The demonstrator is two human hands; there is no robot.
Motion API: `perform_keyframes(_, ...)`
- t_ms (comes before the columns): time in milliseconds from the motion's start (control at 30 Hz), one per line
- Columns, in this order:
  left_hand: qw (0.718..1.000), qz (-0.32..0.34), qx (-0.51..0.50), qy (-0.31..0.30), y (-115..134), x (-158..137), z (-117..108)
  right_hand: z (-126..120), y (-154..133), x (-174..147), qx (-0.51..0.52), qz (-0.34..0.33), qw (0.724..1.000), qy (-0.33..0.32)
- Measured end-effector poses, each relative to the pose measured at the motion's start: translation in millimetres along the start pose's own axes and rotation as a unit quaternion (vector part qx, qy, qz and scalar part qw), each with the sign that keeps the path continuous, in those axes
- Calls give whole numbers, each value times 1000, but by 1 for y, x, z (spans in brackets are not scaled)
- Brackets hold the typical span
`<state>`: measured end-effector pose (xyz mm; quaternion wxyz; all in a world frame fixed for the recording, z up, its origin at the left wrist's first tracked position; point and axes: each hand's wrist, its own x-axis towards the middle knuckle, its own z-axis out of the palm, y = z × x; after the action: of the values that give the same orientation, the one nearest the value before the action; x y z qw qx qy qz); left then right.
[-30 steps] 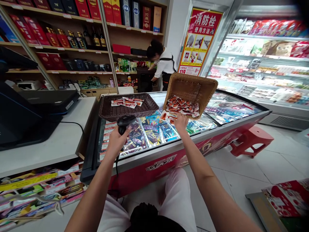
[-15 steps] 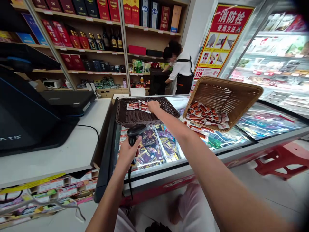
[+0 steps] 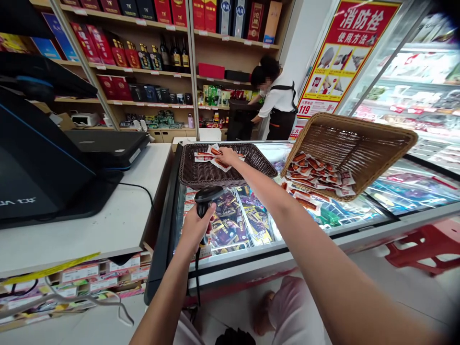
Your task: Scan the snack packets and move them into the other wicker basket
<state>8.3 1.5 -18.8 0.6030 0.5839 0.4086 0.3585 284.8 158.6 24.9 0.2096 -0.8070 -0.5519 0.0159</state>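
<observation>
My left hand (image 3: 196, 224) is wrapped round the handle of a black barcode scanner (image 3: 209, 194), held over the glass-topped freezer (image 3: 204, 278). My right hand (image 3: 227, 156) reaches into a dark brown wicker basket (image 3: 196, 177) standing on the freezer. Its fingers are closed on a wrapped sausage (image 3: 215, 151), above several other wrapped sausages (image 3: 202, 157) lying in that basket. To the right, a light brown wicker basket (image 3: 362, 139) is tilted on its side, with a heap of wrapped sausages (image 3: 316, 172) at its lower edge. A few more lie on the glass before it.
On the left is a white counter (image 3: 108, 201) with a black checkout machine (image 3: 43, 163). The scanner's cable hangs down the freezer front. A co-worker (image 3: 278, 100) bends over a dark bin behind the freezer. A red stool (image 3: 427, 244) stands at right.
My view has shifted slightly, so the scene sits further right. In the dark basket, my right hand now has a wrapped sausage raised at its fingertips. My left hand still holds the barcode scanner.
</observation>
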Motion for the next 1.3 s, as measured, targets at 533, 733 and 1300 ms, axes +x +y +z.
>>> perform_keyframes(533, 997, 59, 32, -36, 23, -47, 24, -65, 75, -189, 615, 90, 783, -24)
perform_keyframes(733, 996, 58, 41, -51, 16, -61, 32, -47, 97, -236, 672, 136, 726, 51)
perform_keyframes(1300, 971, 84, 195, -114, 16, -84, 29, -41, 115, -278, 499, 107, 858, 62)
